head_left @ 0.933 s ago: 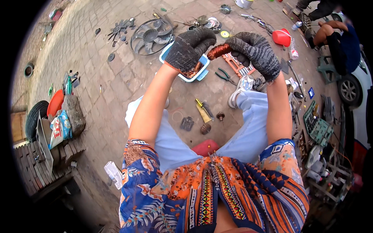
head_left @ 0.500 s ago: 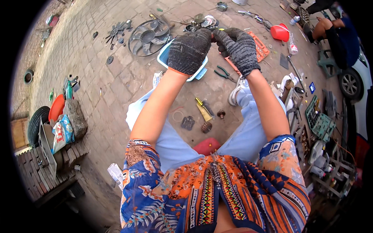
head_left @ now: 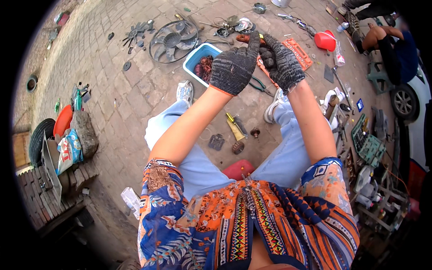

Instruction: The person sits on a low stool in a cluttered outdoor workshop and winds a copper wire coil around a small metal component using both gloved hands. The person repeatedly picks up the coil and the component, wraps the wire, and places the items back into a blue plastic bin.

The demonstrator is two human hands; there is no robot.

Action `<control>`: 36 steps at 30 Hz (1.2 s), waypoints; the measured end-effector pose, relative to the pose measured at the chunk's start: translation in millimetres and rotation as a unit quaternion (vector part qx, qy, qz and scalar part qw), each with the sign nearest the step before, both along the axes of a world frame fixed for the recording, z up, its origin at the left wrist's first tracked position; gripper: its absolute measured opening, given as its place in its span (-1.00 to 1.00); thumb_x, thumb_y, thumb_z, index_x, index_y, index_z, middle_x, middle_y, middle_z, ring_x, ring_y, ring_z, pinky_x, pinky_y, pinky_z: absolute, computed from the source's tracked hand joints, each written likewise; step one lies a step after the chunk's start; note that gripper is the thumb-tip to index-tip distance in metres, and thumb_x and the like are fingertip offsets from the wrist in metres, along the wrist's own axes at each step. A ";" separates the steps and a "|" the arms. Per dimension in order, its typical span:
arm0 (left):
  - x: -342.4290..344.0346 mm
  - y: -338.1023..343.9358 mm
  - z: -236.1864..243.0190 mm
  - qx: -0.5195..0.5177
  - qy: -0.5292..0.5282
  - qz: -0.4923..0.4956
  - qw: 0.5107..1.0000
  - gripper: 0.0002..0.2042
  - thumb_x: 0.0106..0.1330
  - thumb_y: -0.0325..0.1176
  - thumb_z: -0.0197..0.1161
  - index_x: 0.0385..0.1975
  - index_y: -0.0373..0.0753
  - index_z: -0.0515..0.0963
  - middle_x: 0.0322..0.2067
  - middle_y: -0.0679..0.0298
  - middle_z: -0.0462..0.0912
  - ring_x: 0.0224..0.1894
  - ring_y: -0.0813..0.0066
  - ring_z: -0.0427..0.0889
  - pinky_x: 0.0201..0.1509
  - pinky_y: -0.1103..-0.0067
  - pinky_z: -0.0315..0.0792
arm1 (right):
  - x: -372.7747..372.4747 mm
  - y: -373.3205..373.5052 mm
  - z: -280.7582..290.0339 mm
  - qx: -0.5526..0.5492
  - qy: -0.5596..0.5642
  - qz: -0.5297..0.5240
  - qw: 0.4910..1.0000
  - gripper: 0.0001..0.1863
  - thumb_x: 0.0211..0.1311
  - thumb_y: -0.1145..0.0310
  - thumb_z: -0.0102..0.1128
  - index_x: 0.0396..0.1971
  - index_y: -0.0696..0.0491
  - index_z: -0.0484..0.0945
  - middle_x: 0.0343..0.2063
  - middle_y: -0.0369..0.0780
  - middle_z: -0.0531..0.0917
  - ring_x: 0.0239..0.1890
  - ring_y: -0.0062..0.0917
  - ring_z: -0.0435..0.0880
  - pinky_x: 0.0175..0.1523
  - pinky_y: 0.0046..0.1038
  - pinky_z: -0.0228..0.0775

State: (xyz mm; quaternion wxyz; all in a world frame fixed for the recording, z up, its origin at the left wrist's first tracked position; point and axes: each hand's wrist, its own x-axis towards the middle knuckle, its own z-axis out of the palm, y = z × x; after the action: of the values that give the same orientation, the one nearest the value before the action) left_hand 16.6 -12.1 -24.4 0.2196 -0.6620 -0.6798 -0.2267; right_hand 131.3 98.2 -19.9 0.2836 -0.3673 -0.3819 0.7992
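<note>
Paved ground: the loose parts and tools are borne by the brick paving (head_left: 130, 94).
Fan: a ringed dark fan (head_left: 172, 40) is laid flat, just left of the tub.
Tub: reddish-brown wire (head_left: 204, 67) is contained in the pale blue tub (head_left: 194, 57), partly covered from view by the left hand.
Socket case: an orange socket case (head_left: 299, 53) is left lying open beyond the right hand.
Left hand: in the gloved left hand (head_left: 235, 67), the index finger is stretched out across the copper bundle; whether a grip is made cannot be told.
Right hand: the fingers of the gloved right hand (head_left: 283, 63) are curled beside it; its hold is hidden.
Pliers: green-handled pliers (head_left: 264, 89) are set on the paving below the hands.
Copper bundle: the copper bundle (head_left: 243, 38) is seen at the fingertips, partly hidden.
</note>
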 end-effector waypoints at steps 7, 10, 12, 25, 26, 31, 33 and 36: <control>-25.2 -4.0 36.7 0.183 -0.344 -0.069 0.918 -0.79 0.20 -0.48 0.12 -0.18 -0.20 0.58 -0.56 0.26 0.59 -0.54 0.57 0.52 -0.44 0.62 0.39 | 3.7 -14.0 37.8 0.248 -0.115 0.015 0.962 -0.68 0.17 0.16 0.17 -0.34 0.16 0.55 -0.58 -0.30 0.58 -0.62 -0.74 0.44 -0.57 -0.68 0.29; -48.0 3.4 31.8 0.194 -0.443 -0.082 0.871 -0.79 0.25 -0.49 0.06 -0.15 -0.27 0.55 -0.32 0.22 0.61 -0.30 0.57 0.57 -0.23 0.64 0.45 | 4.1 -16.8 41.1 0.265 -0.119 0.036 0.956 -0.66 0.15 0.14 0.20 -0.34 0.16 0.55 -0.57 -0.28 0.59 -0.62 -0.72 0.47 -0.55 -0.66 0.33; -60.7 2.2 24.7 0.044 -0.492 -0.106 0.863 -0.77 0.31 -0.43 -0.01 -0.12 -0.27 0.53 -0.21 0.23 0.58 -0.27 0.56 0.57 -0.20 0.60 0.48 | 2.9 -20.5 42.7 0.274 -0.122 0.049 0.953 -0.65 0.15 0.14 0.20 -0.33 0.16 0.55 -0.56 -0.28 0.60 -0.61 -0.71 0.48 -0.54 -0.66 0.34; -24.8 1.1 38.1 -0.173 -0.659 -0.201 0.704 -0.73 0.31 -0.18 0.07 -0.33 -0.28 0.54 -0.56 0.41 0.47 -0.59 0.72 0.34 -0.56 0.75 0.23 | -1.0 -23.1 23.7 0.368 -0.124 0.036 0.921 -0.76 0.25 0.22 0.06 -0.34 0.09 0.53 -0.61 -0.35 0.50 -0.60 -0.71 0.38 -0.51 -0.63 0.25; -23.2 1.9 38.2 -0.168 -0.668 -0.191 0.700 -0.73 0.31 -0.17 0.07 -0.36 -0.29 0.54 -0.58 0.41 0.46 -0.59 0.73 0.33 -0.56 0.75 0.22 | -0.8 -22.9 20.8 0.408 -0.120 0.017 0.905 -0.78 0.25 0.24 0.06 -0.35 0.10 0.52 -0.62 -0.35 0.50 -0.60 -0.71 0.37 -0.50 -0.62 0.24; -11.4 18.8 36.5 -0.155 -0.696 -0.198 0.673 -0.71 0.28 -0.14 0.10 -0.49 -0.25 0.53 -0.62 0.41 0.47 -0.63 0.71 0.34 -0.59 0.73 0.22 | 7.9 -14.5 19.8 0.639 -0.222 -0.089 0.731 -0.77 0.30 0.29 -0.04 -0.28 0.15 0.48 -0.56 -0.24 0.50 -0.56 -0.59 0.42 -0.44 -0.52 0.29; -5.3 23.3 42.1 -0.144 -0.707 -0.209 0.660 -0.72 0.27 -0.15 0.12 -0.50 -0.24 0.54 -0.63 0.40 0.48 -0.63 0.70 0.35 -0.60 0.72 0.23 | 9.8 -7.7 18.5 0.655 -0.192 -0.116 0.722 -0.75 0.32 0.28 -0.08 -0.19 0.14 0.45 -0.53 -0.22 0.50 -0.55 -0.60 0.44 -0.45 -0.53 0.29; -0.1 19.6 49.4 -0.119 -0.712 -0.225 0.655 -0.74 0.23 -0.16 0.18 -0.51 -0.24 0.55 -0.63 0.40 0.49 -0.64 0.70 0.36 -0.61 0.72 0.22 | 13.0 -7.8 23.4 0.518 -0.140 -0.105 0.837 -0.68 0.37 0.18 -0.17 -0.08 0.09 0.42 -0.56 -0.25 0.51 -0.61 -0.69 0.41 -0.54 -0.63 0.22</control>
State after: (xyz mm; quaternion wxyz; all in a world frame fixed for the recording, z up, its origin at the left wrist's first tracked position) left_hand 16.5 7.5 25.0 -0.4697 -0.4510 -0.4795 -0.5882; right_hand 144.3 90.5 3.5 0.4587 -0.3124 -0.7348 0.3899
